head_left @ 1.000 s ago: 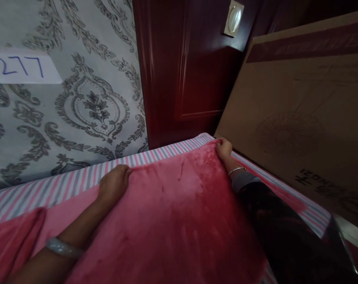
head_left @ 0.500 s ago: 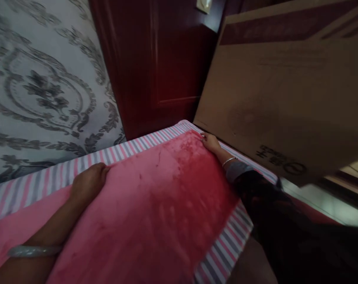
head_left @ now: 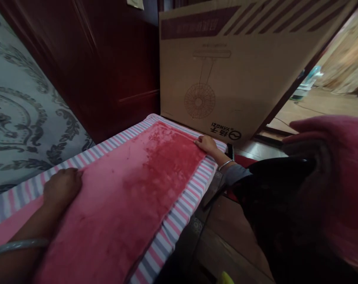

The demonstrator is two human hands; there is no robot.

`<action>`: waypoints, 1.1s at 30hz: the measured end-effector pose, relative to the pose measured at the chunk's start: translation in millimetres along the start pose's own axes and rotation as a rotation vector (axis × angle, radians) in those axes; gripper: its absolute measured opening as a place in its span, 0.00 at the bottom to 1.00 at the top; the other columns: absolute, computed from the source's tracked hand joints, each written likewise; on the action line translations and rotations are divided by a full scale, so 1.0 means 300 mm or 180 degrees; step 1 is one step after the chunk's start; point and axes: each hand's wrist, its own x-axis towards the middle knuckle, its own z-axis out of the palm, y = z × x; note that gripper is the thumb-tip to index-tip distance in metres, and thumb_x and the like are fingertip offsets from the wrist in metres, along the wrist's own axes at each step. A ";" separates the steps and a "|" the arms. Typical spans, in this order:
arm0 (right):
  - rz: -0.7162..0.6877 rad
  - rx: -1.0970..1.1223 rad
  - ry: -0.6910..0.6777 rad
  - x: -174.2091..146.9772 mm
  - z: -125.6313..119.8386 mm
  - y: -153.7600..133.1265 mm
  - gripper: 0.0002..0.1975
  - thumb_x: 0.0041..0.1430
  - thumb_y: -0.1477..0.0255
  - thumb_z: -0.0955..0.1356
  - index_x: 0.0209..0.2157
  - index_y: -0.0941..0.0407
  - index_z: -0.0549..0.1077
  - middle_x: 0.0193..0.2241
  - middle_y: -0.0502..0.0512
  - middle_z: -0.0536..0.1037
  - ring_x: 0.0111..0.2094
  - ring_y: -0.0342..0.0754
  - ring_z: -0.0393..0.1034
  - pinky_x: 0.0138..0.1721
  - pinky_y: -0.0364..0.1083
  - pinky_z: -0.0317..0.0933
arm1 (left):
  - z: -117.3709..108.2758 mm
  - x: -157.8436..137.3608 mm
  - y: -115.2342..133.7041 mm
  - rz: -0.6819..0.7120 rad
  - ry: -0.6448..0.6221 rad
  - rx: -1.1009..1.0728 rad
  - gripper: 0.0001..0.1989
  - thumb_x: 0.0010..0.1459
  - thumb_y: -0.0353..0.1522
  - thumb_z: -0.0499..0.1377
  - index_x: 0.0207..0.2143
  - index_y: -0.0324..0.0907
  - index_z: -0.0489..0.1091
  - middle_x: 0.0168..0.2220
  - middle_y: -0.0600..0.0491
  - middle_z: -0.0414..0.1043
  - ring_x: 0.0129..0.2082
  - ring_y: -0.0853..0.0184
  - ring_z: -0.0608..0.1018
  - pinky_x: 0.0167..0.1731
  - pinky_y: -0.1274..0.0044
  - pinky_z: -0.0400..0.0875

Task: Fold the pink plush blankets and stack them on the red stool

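My left hand is curling shut on the edge of a soft, fuzzy pink and red cloth, along the side by the grey patterned wall. My right hand is pinching the same cloth, thumb against fingers, at the short end by the big brown cardboard box, near the corner away from the wall. The cloth is lying flat on a long top covered in pink, grey and white stripes, and stripes are showing along its edges. My knuckles are hiding my left fingertips. The near end of the cloth is running out of view. My dark sleeve is covering much of the right side. A puffy pink and red bundle is getting cut off there; I'm not seeing what is holding it up. Only the tip of something yellow is showing below.
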 end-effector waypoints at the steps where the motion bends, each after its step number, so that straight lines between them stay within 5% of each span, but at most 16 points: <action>1: 0.0053 -0.0002 0.0001 -0.008 -0.005 0.004 0.16 0.65 0.62 0.67 0.41 0.60 0.79 0.42 0.65 0.81 0.44 0.55 0.74 0.40 0.44 0.61 | -0.003 -0.020 0.024 0.0234 0.0222 -0.0010 0.29 0.68 0.38 0.38 0.55 0.28 0.68 0.53 0.31 0.72 0.52 0.45 0.76 0.47 0.59 0.71; 4: 0.0171 0.0046 0.0024 -0.026 -0.013 0.019 0.14 0.64 0.63 0.68 0.42 0.59 0.79 0.43 0.65 0.80 0.45 0.55 0.74 0.41 0.44 0.62 | 0.019 -0.108 0.122 0.1337 0.0602 -0.0183 0.27 0.67 0.38 0.42 0.58 0.32 0.67 0.60 0.36 0.68 0.61 0.49 0.70 0.58 0.57 0.64; 7: 0.0259 0.0174 0.0111 -0.036 -0.012 0.039 0.12 0.63 0.66 0.68 0.43 0.58 0.78 0.45 0.64 0.80 0.46 0.54 0.73 0.43 0.44 0.62 | 0.078 -0.199 0.217 0.1982 0.0380 -0.0235 0.27 0.67 0.40 0.45 0.65 0.39 0.62 0.69 0.41 0.56 0.68 0.50 0.60 0.64 0.53 0.55; 12: 0.0452 0.0481 0.0305 -0.035 0.001 0.070 0.15 0.62 0.66 0.67 0.45 0.59 0.78 0.45 0.64 0.80 0.45 0.55 0.73 0.43 0.46 0.63 | 0.134 -0.249 0.275 0.2102 0.0260 -0.0169 0.29 0.68 0.42 0.45 0.68 0.42 0.56 0.71 0.42 0.50 0.70 0.50 0.55 0.64 0.51 0.53; 17: 0.0591 0.0919 0.0350 -0.041 0.009 0.099 0.17 0.61 0.65 0.66 0.44 0.60 0.78 0.38 0.59 0.81 0.39 0.53 0.74 0.39 0.45 0.64 | 0.074 -0.321 0.279 0.1990 0.0159 -0.0458 0.28 0.68 0.41 0.47 0.66 0.38 0.59 0.69 0.38 0.53 0.69 0.49 0.59 0.64 0.53 0.55; 24: 0.0551 0.1305 0.0567 -0.106 0.035 0.134 0.23 0.58 0.63 0.66 0.50 0.61 0.76 0.42 0.62 0.80 0.43 0.57 0.73 0.46 0.50 0.66 | -0.005 -0.623 0.309 0.2662 0.0086 -0.0792 0.20 0.64 0.41 0.55 0.52 0.39 0.71 0.54 0.41 0.71 0.52 0.53 0.73 0.51 0.62 0.69; 28: 0.0582 0.1341 0.0854 -0.131 0.062 0.122 0.23 0.56 0.63 0.66 0.50 0.60 0.75 0.44 0.65 0.79 0.45 0.60 0.72 0.50 0.55 0.64 | -0.017 -0.672 0.304 0.2506 -0.0010 -0.0836 0.12 0.66 0.36 0.51 0.43 0.39 0.71 0.43 0.44 0.72 0.42 0.58 0.74 0.43 0.66 0.70; 33: 0.0600 0.1188 0.1009 -0.152 0.082 0.106 0.20 0.57 0.64 0.64 0.47 0.60 0.75 0.40 0.65 0.79 0.44 0.61 0.71 0.49 0.55 0.62 | -0.008 -0.705 0.321 0.2473 0.0104 -0.0457 0.11 0.62 0.37 0.59 0.42 0.38 0.69 0.42 0.43 0.71 0.43 0.55 0.73 0.42 0.65 0.69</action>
